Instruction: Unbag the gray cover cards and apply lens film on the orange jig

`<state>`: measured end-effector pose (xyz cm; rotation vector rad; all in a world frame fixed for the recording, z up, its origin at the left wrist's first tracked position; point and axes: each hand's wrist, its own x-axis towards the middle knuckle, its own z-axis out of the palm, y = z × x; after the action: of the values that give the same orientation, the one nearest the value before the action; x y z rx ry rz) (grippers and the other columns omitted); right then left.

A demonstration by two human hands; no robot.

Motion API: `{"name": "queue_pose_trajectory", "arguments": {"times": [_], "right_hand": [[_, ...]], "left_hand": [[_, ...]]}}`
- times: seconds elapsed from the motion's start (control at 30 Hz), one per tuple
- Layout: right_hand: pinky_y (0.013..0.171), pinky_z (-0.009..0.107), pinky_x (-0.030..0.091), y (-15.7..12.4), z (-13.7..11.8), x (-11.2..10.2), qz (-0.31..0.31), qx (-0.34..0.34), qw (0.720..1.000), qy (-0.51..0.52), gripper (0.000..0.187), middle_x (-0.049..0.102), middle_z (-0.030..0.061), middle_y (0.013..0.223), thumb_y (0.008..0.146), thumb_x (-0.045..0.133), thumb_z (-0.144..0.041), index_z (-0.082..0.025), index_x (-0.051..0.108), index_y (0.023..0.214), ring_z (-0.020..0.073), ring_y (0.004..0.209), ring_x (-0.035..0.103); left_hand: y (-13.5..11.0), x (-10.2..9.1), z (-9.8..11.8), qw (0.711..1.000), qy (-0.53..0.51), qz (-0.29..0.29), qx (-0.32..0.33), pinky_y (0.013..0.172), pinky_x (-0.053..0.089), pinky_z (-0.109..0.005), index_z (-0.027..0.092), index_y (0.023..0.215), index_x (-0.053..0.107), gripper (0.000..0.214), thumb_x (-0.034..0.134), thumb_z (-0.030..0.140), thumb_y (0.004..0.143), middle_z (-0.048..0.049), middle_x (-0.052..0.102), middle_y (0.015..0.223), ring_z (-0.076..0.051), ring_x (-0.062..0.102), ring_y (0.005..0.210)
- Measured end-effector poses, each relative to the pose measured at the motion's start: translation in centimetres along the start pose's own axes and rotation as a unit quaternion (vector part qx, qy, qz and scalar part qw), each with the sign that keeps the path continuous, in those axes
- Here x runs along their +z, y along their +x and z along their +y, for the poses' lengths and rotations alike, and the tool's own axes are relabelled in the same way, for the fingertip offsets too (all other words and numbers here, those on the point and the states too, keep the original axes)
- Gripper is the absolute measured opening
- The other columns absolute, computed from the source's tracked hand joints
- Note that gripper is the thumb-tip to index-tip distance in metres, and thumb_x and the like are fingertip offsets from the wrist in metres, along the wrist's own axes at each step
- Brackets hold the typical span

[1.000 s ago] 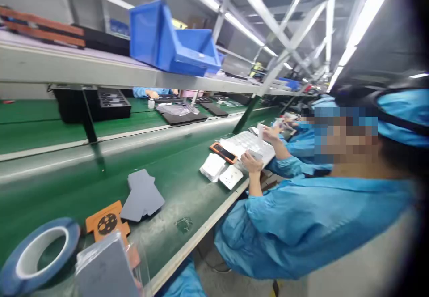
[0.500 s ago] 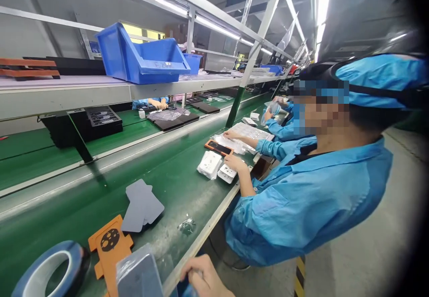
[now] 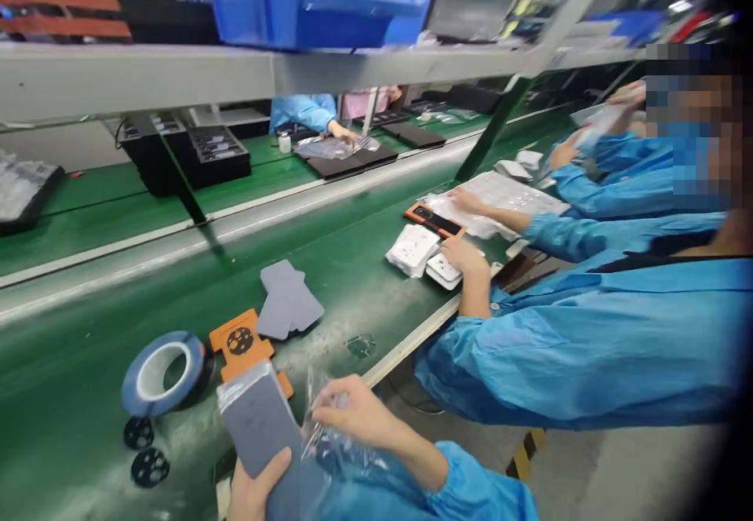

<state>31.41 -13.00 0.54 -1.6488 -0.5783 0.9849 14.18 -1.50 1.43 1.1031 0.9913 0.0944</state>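
Observation:
My left hand [image 3: 259, 486] is closed around a stack of grey rectangular sheets [image 3: 259, 411], thumb on top, with clear film at the upper end. Close on its right, my right hand [image 3: 356, 411] pinches crumpled clear plastic film [image 3: 347, 454]. Just behind the stack lies an orange notched plate [image 3: 238, 356] with a black round piece on it, partly covered by the stack. Loose grey sheets [image 3: 288, 297] lie overlapped beyond it. To the left are a roll of blue tape [image 3: 132, 384] and two black discs with holes [image 3: 150, 468].
A co-worker's blue sleeve [image 3: 565, 356] is close on the right, that person's hands by white card stacks [image 3: 412, 248] and an orange-framed piece [image 3: 435, 221]. Overhead runs a shelf [image 3: 147, 81] with blue bins [image 3: 318, 3]. A sloped post [image 3: 491, 132] meets the green bench [image 3: 329, 246].
The view has tilted down and turned left. My left hand, with the grey stack, has come into sight. My right hand has risen into fuller view with the plastic film.

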Motion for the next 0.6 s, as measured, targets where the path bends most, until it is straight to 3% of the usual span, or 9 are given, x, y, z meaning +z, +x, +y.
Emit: {"name": "queue_pose_trajectory", "arguments": {"times": [0.07,0.17,0.2,0.27,0.33,0.47,0.6], "right_hand": [[0.077,0.036,0.055,0.6,-0.7,-0.2,-0.046,-0.026,0.999,0.002,0.025,0.076,0.0087,0.086,0.078,0.07,-0.034,-0.014,0.078,0.091,0.0232,0.08,0.07],[0.081,0.037,0.055,1.6,-0.9,-0.6,-0.106,-0.083,0.991,0.01,0.034,0.075,0.0104,0.105,0.084,0.061,-0.03,-0.018,0.073,0.114,0.0236,0.091,0.07],[0.08,0.035,0.054,2.0,-0.8,-0.8,-0.11,-0.095,0.989,0.003,0.032,0.075,0.0094,0.101,0.084,0.059,-0.027,-0.018,0.075,0.11,0.0227,0.089,0.07],[0.071,0.03,0.052,2.5,-0.9,-1.3,-0.086,-0.098,0.991,-0.026,0.023,0.073,0.0061,0.078,0.082,0.056,-0.025,-0.016,0.077,0.085,0.0192,0.073,0.066],[0.063,0.027,0.046,2.9,-1.4,-1.8,-0.065,-0.085,0.993,-0.048,0.028,0.064,0.0031,0.062,0.084,0.052,-0.028,-0.016,0.07,0.066,0.0158,0.061,0.058],[0.068,0.027,0.044,3.0,-3.1,-1.5,-0.102,-0.042,0.991,-0.079,0.024,0.067,0.0034,0.073,0.081,0.064,-0.038,-0.015,0.069,0.074,0.017,0.07,0.057],[0.059,0.025,0.037,2.7,-3.2,0.1,-0.129,0.04,0.985,-0.104,0.032,0.059,-0.0008,0.067,0.064,0.083,-0.04,-0.015,0.066,0.074,0.0136,0.063,0.049]], "left_hand": [[0.4,-0.4,-0.4,0.998,-0.051,0.039,0.011,0.085,0.057,-0.038,0.018,0.098,0.069,0.05,0.088,0.047,0.061,-0.0057,0.078,0.096,-0.031,0.072,0.096],[1.0,-0.4,-0.5,0.991,-0.116,0.061,0.037,0.081,0.058,-0.039,0.014,0.099,0.068,0.059,0.091,0.045,0.055,-0.0108,0.079,0.092,-0.03,0.074,0.086],[1.1,-0.4,-0.4,0.99,-0.127,0.053,0.043,0.079,0.058,-0.039,0.013,0.1,0.068,0.059,0.091,0.043,0.055,-0.0121,0.079,0.092,-0.03,0.074,0.084],[1.2,-0.4,-0.2,0.989,-0.141,0.016,0.048,0.075,0.059,-0.039,0.011,0.098,0.069,0.053,0.089,0.042,0.059,-0.0138,0.078,0.091,-0.03,0.074,0.08],[1.0,-0.5,-0.5,0.987,-0.153,-0.033,0.045,0.072,0.059,-0.041,0.01,0.093,0.07,0.047,0.088,0.04,0.062,-0.0148,0.077,0.088,-0.031,0.074,0.076],[0.7,-0.6,-2.4,0.972,-0.218,-0.084,0.007,0.069,0.059,-0.044,0.014,0.106,0.067,0.054,0.086,0.04,0.063,-0.0141,0.077,0.091,-0.034,0.074,0.079],[0.7,-0.1,-3.6,0.977,-0.211,-0.029,0.007,0.08,0.057,-0.04,0.015,0.112,0.067,0.062,0.089,0.037,0.058,-0.0132,0.076,0.101,-0.031,0.072,0.09]]}}
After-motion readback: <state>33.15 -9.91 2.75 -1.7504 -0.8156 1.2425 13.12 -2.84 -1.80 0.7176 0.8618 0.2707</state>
